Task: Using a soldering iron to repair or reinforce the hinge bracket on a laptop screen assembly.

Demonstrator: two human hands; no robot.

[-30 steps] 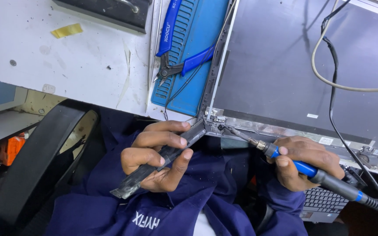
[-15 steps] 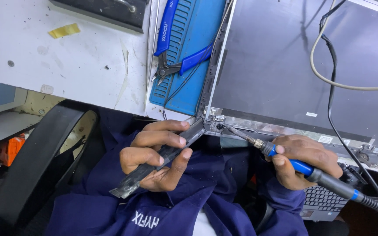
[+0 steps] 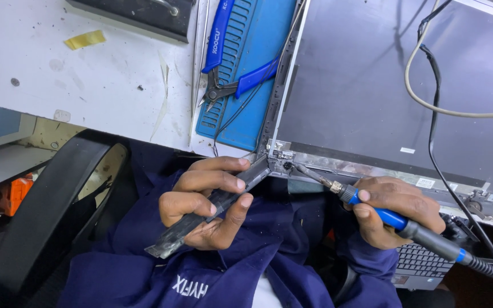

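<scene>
One soldering iron (image 3: 412, 228), one cutter (image 3: 226, 63) — two hands (image 3: 206, 199).

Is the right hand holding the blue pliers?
No, the right hand holds a blue-handled soldering iron; the blue pliers lie untouched on the blue mat.

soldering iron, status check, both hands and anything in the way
Right hand shut on blue soldering iron, tip at laptop lid corner hinge. Left hand grips dark plastic strip against that corner. Black cable trails across lid, clear of tip.
</scene>
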